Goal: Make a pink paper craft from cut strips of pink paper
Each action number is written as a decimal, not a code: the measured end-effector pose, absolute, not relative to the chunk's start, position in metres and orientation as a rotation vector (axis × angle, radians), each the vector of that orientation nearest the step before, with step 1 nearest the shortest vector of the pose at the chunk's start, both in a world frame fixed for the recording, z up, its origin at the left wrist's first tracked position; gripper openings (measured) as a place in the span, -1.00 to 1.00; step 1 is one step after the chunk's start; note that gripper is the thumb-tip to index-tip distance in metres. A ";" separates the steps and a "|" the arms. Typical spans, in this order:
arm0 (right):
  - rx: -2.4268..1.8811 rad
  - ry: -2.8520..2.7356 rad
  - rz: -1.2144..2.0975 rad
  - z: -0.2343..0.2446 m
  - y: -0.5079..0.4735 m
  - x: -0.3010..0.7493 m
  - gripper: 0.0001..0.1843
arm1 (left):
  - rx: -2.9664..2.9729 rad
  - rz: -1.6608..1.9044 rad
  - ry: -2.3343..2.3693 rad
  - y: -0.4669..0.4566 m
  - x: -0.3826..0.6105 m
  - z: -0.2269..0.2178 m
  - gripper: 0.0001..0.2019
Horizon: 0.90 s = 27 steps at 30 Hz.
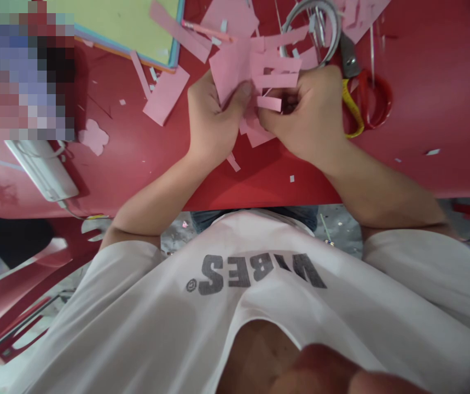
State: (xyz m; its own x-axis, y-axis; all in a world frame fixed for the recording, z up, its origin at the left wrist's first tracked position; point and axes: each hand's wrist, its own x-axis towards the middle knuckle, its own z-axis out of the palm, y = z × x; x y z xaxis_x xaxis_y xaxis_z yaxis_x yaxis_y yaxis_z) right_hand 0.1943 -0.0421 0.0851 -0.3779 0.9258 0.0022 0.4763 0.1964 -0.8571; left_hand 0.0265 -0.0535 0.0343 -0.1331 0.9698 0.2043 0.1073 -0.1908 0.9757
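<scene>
Both hands are working together at mid-table, close enough that they are nearly meeting behind the paper. The left hand [212, 117] is pinching a slit pink paper sheet [230, 71], its thumb [241, 92] pressing on the near face. The right hand [306, 115] is gripping the same sheet from the 3 o'clock side, fingers curled over its lower strips.

The sheet is sitting between the hands and reaching up past them toward 12 o'clock, held clear of the table. Its long axis is running roughly crosswise, rising slightly toward 2 o'clock, with narrow paper tongues fanning out on the right. Neither hand is clearly nearer: the left is holding the solid end, the right the slit end.

Scissors with red and yellow handles [366, 101] are lying at 3 o'clock just beside the right hand, blades pointing toward 12 o'clock. A silver coil [312, 27] is sitting at 1 o'clock. On the red table top [431, 98], a pink offcut [166, 96] is lying at 10 o'clock, and a pale green board with a blue edge [123, 22] and a pink pencil [206, 30] are lying at 11 o'clock. A flower-shaped pink cutout [93, 137] is resting at 9 o'clock, and a white power strip [41, 169] is lying at 8 o'clock. The top-left corner is too blurred to read.
</scene>
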 end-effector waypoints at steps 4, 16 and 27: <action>-1.307 -1.937 1.080 0.086 -0.042 0.195 -0.68 | 1.378 1.412 1.255 -0.051 0.024 0.034 -0.85; -1.310 -2.154 0.761 0.074 -0.043 0.199 -0.73 | 1.378 1.343 1.280 -0.056 0.026 0.041 -0.89; -1.491 -2.320 0.327 0.075 -0.046 0.199 -0.82 | 1.353 1.330 1.206 -0.051 0.026 0.037 -0.85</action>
State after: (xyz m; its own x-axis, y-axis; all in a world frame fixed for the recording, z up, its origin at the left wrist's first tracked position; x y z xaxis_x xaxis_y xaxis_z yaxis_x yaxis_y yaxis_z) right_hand 0.1989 -0.0456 0.0752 -0.3772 0.9094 0.1755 0.8254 0.4160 -0.3816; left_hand 0.0259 -0.0513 0.0369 -0.0375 0.9863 0.1608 0.0645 -0.1582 0.9853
